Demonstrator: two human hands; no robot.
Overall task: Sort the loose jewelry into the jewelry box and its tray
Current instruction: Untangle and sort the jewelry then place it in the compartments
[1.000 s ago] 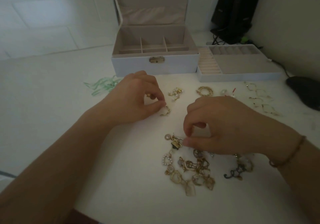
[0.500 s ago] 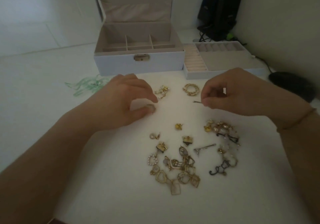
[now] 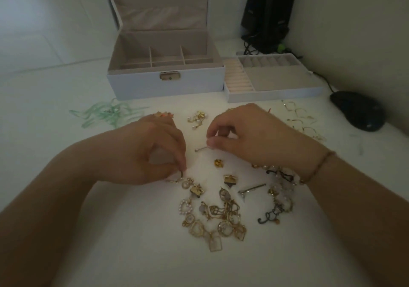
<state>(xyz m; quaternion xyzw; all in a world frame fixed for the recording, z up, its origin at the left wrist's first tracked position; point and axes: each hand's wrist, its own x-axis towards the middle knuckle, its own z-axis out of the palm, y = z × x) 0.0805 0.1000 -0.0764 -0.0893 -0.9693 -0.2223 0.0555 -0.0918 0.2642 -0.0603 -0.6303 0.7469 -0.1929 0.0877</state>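
Note:
A pile of loose gold jewelry lies on the white table in front of me. My left hand pinches a small gold earring at the pile's left edge. My right hand pinches a thin silver pin just above the table, to the right of my left hand. The white jewelry box stands open at the back, its compartments bare. Its tray sits against the box's right side, with ring rolls and small cells.
A green ribbon tangle lies at the left. Small gold earrings sit between my hands and the box. Thin gold hoops lie right of the tray's front. A black mouse and black speakers stand at the right.
My right hand lifted the silver pin out of the pile and carried it up and left. My left hand moved down to the earring at the pile's edge.

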